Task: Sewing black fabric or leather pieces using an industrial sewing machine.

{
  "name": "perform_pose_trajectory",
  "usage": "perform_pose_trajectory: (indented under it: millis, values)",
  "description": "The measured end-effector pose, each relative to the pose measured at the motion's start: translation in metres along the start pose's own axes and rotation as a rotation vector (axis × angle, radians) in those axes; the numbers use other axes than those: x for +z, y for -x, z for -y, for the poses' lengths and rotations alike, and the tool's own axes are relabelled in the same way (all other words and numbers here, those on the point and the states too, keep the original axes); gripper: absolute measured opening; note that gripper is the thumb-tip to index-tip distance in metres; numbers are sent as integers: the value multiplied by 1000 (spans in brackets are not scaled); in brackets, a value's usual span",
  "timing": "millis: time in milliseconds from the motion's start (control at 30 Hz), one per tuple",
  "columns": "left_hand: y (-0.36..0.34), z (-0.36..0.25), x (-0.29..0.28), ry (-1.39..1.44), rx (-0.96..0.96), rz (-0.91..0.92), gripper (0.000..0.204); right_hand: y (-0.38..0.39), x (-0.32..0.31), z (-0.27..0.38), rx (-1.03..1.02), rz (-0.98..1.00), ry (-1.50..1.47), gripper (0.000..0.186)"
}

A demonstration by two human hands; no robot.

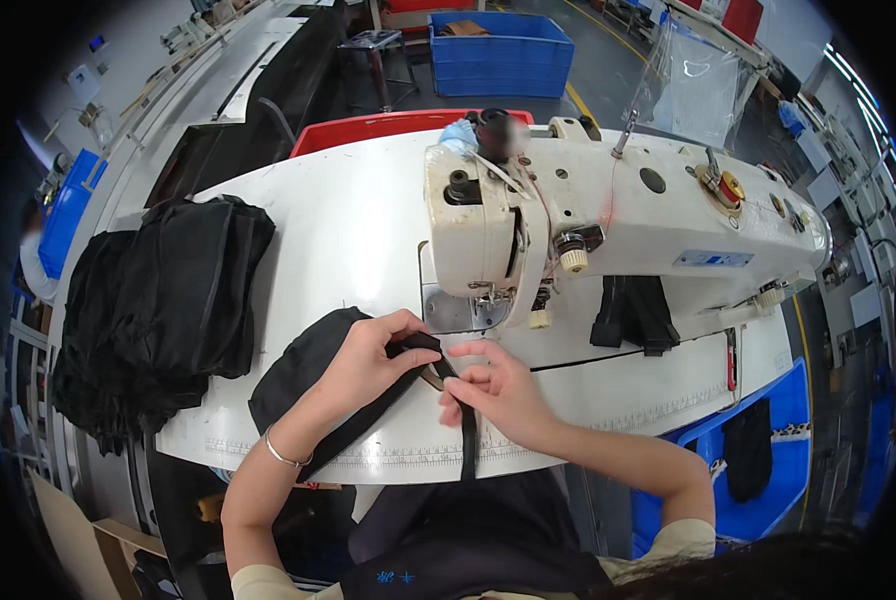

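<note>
Just in front of the sewing machine's needle area, my left hand (373,355) pinches the edge of a folded black fabric piece (308,365) between thumb and fingers. The fabric lies on the white table and runs under my left forearm. Close on the right, my right hand (503,395) grips a narrow black fabric strip (469,440) with thumb and fingertips, its index finger stretched toward the left hand. That strip hangs down over the table's front edge. The white sewing machine (483,235) stands just beyond both hands, its metal needle plate (458,312) bare of cloth.
A tall pile of black fabric pieces (168,300) sits at the left. Black strips (636,312) lie under the machine arm, and a red-handled tool (731,360) rests at the right. Blue bins (793,450) hold cloth below right. A printed ruler (608,420) follows the front edge.
</note>
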State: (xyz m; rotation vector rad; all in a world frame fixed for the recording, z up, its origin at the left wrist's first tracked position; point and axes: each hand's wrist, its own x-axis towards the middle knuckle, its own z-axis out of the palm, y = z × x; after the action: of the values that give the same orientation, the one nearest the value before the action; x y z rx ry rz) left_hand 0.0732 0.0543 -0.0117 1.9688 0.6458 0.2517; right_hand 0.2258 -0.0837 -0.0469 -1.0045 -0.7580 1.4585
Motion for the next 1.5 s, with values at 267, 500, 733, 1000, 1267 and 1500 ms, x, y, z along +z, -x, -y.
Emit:
perform_pose_trajectory:
  millis: [267, 500, 733, 1000, 1267, 1500]
  values:
    - [4, 1, 3, 39, -10, 79, 21, 12, -18, -8, -193, 196, 385, 26]
    - [-11, 1, 1, -95, 26, -17, 26, -2, -37, 6, -1300, 304, 1675, 31]
    - [-79, 31, 6, -327, 497, -319, 46, -30, -61, 3, -1039, 139, 1817, 41]
    - [-109, 43, 11, -467, 502, -309, 51, -14, -81, -16, -436, 149, 1005, 40]
    - [-108, 48, 7, -542, 552, -304, 56, -13, -76, -10, -687, 163, 1507, 27]
    - [25, -21, 5, -867, 149, -193, 55, 32, -50, 8, -1079, 617, 1627, 38]
